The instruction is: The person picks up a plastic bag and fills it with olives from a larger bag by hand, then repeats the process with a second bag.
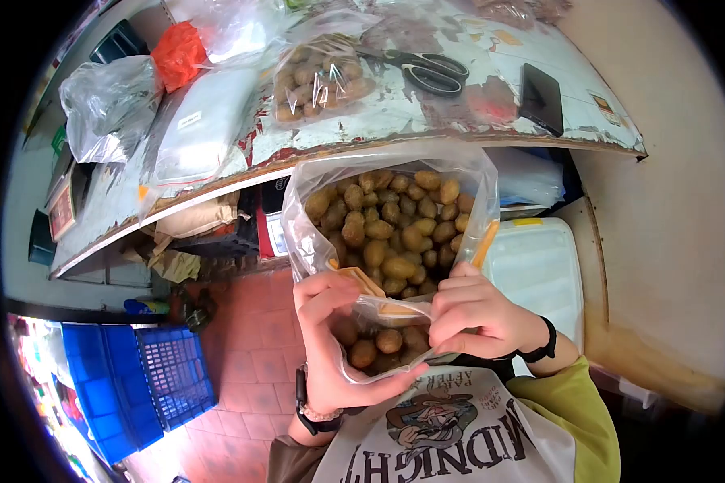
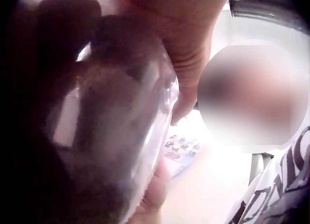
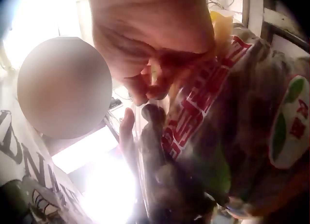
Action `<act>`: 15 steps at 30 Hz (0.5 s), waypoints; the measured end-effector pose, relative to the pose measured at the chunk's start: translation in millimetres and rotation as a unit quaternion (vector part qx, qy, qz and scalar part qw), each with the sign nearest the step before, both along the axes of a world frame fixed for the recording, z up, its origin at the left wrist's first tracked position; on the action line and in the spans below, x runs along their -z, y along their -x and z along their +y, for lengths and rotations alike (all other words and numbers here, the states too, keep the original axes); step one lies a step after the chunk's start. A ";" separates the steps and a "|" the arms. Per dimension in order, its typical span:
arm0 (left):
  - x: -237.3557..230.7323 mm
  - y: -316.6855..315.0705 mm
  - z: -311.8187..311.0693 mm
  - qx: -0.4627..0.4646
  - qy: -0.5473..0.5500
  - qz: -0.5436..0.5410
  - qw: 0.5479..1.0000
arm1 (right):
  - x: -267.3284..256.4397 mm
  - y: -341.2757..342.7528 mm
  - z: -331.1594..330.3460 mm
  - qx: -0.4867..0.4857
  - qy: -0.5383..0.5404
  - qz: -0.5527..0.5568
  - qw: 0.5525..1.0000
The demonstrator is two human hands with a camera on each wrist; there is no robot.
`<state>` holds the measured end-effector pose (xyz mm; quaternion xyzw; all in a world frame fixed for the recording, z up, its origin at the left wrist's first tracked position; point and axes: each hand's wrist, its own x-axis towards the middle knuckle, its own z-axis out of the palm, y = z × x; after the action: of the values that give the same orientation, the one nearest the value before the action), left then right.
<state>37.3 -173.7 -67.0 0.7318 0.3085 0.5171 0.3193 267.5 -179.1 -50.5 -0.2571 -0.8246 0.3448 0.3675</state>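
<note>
A large clear bag (image 1: 298,233) stands open below the counter edge, full of brown-green oval fruits (image 1: 399,221). Against its near side is a smaller clear bag (image 1: 348,366) with several round brown fruits (image 1: 362,352). My left hand (image 1: 330,346) curls round the small bag, thumb along its near side, fingers at the big bag's rim. My right hand (image 1: 477,315) pinches the plastic where the two bags meet. In the left wrist view the small bag (image 2: 111,108) is dark and close. Red printing shows on the big bag (image 3: 203,103) beside my right hand (image 3: 155,35) in the right wrist view.
On the worn counter (image 1: 379,121) lie a filled clear bag (image 1: 318,84), black scissors (image 1: 433,72), a phone (image 1: 541,98), flat plastic bags (image 1: 203,121) and a red bag (image 1: 179,55). Blue crates (image 1: 113,386) stand on the tiled floor at left; a white lidded box (image 1: 536,274) is at right.
</note>
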 end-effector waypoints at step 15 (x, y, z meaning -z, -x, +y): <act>20.9 62.6 -8.6 0.300 0.206 -0.137 0.921 | 13.3 -7.3 19.0 -0.058 0.111 0.166 0.978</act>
<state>-25.4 -182.3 -87.9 0.6301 0.1273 0.4169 0.6427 274.8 -160.1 -63.8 -0.1875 -0.7218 0.4931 0.4480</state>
